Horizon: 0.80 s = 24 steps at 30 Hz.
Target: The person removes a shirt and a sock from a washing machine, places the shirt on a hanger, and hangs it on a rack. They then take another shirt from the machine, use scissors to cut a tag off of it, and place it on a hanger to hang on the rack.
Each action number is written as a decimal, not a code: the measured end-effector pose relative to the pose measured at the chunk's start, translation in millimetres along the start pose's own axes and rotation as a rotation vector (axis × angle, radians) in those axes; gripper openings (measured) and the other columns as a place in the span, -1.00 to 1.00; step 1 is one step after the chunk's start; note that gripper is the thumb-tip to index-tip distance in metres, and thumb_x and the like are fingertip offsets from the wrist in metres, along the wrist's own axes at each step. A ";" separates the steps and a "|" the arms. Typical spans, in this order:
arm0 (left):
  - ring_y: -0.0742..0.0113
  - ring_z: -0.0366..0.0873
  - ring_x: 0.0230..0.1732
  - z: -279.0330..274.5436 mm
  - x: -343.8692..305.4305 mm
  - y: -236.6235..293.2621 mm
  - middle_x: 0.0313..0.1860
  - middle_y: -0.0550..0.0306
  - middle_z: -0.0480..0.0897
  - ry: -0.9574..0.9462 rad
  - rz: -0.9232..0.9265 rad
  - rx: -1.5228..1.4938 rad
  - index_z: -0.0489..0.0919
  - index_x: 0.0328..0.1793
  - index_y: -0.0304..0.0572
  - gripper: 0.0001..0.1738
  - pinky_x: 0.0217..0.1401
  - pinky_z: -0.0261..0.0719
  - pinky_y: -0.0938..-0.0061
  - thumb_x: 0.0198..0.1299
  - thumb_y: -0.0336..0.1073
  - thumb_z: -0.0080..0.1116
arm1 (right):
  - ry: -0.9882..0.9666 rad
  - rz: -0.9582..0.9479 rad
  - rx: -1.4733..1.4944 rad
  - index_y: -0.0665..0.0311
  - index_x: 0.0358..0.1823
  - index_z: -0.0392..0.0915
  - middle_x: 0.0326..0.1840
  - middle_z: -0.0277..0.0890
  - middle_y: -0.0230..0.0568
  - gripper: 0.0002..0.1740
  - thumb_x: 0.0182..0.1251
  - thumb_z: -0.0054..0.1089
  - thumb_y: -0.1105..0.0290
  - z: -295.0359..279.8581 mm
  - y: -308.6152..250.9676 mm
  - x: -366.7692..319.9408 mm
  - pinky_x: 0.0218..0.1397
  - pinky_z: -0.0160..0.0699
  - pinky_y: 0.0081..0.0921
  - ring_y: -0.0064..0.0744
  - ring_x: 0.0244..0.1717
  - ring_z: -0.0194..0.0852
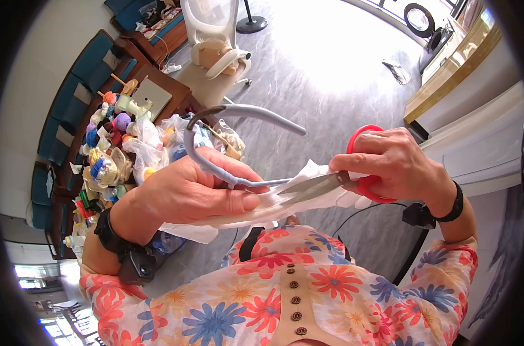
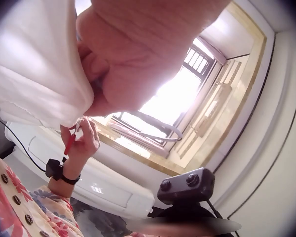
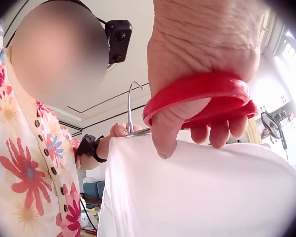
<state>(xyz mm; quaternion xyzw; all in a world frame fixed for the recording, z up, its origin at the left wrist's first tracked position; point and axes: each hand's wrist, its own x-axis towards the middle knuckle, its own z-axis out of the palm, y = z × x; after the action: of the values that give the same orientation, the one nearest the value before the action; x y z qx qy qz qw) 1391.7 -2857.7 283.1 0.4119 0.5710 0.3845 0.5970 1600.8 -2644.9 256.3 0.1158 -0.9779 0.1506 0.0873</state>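
My left hand [image 1: 187,187] pinches a white cloth [image 1: 242,218] together with a bent grey-blue rod [image 1: 262,113] between thumb and fingers. The rod curves up from the grip in a hook shape, also visible in the right wrist view. Red-handled scissors [image 1: 317,187] are gripped by my right hand [image 1: 397,155], its thumb and fingers through the loops. Their blades lie along the cloth's upper edge and point toward the left hand. In the right wrist view, the cloth [image 3: 187,192] hangs below the red handles [image 3: 202,91].
On the left, a table is heaped with yarn balls [image 1: 122,121], plastic bags [image 1: 146,147] and small craft items. Behind it runs a blue-cushioned wooden bench [image 1: 83,95]. A white chair [image 1: 207,75] stands ahead on the grey floor [image 1: 325,104]. White cabinets [image 1: 475,155] line the right.
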 end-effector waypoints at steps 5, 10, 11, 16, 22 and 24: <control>0.60 0.46 -0.36 -2.9 -0.3 3.7 -0.40 0.21 0.60 -0.023 -0.050 -0.075 0.57 -0.13 -0.38 -0.78 -0.36 0.42 0.74 0.12 -0.39 0.15 | 0.086 -0.038 -0.028 -0.06 -0.05 0.45 -0.40 0.46 -0.49 -0.45 -0.20 0.34 0.41 2.5 1.2 0.4 -0.53 0.54 -0.53 -0.51 -0.46 0.50; 0.61 0.47 -0.32 0.3 5.3 4.7 -0.34 0.17 0.62 -0.030 -0.136 -0.106 0.58 -0.11 -0.37 -0.72 -0.28 0.44 0.74 0.03 -0.42 0.24 | 0.082 -0.052 0.016 -0.07 -0.05 0.45 -0.44 0.43 -0.50 -0.46 -0.19 0.34 0.40 7.2 4.1 2.0 -0.55 0.52 -0.54 -0.53 -0.49 0.48; 0.61 0.47 -0.31 1.1 6.6 4.0 -0.33 0.17 0.62 -0.041 -0.169 -0.132 0.58 -0.10 -0.37 -0.71 -0.27 0.44 0.74 0.03 -0.42 0.23 | 0.054 -0.049 0.023 -0.06 -0.05 0.45 -0.46 0.41 -0.51 -0.46 -0.19 0.34 0.39 7.9 4.1 2.0 -0.56 0.51 -0.54 -0.53 -0.50 0.47; 0.61 0.48 -0.30 1.8 11.6 0.4 -0.31 0.17 0.62 -0.050 -0.211 -0.124 0.57 -0.08 -0.35 -0.70 -0.25 0.44 0.74 0.02 -0.43 0.24 | 0.089 -0.069 0.048 -0.07 -0.05 0.44 -0.49 0.38 -0.51 -0.45 -0.20 0.34 0.40 17.3 9.1 0.8 -0.59 0.48 -0.54 -0.53 -0.52 0.44; 0.60 0.48 -0.26 -0.6 13.5 -8.7 -0.26 0.16 0.62 -0.051 -0.219 -0.181 0.56 -0.06 -0.34 -0.66 -0.20 0.45 0.73 -0.01 -0.45 0.28 | 0.087 -0.078 0.032 -0.08 -0.02 0.43 -0.47 0.36 -0.51 -0.43 -0.19 0.33 0.40 18.6 10.6 3.1 -0.60 0.47 -0.54 -0.54 -0.52 0.43; 0.65 0.47 -0.36 -1.7 14.4 -13.1 -0.36 0.25 0.60 -0.089 -0.135 -0.175 0.55 -0.06 -0.38 -0.68 -0.35 0.44 0.78 0.05 -0.38 0.23 | 0.085 -0.083 0.026 -0.08 -0.02 0.42 -0.47 0.36 -0.51 -0.43 -0.19 0.33 0.40 18.0 10.6 3.9 -0.60 0.47 -0.54 -0.54 -0.52 0.43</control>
<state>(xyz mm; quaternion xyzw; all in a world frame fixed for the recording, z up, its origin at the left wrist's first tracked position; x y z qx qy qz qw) 1390.5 -2849.1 265.7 0.3355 0.5347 0.3728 0.6801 1592.0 -2641.5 237.2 0.1510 -0.9656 0.1645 0.1333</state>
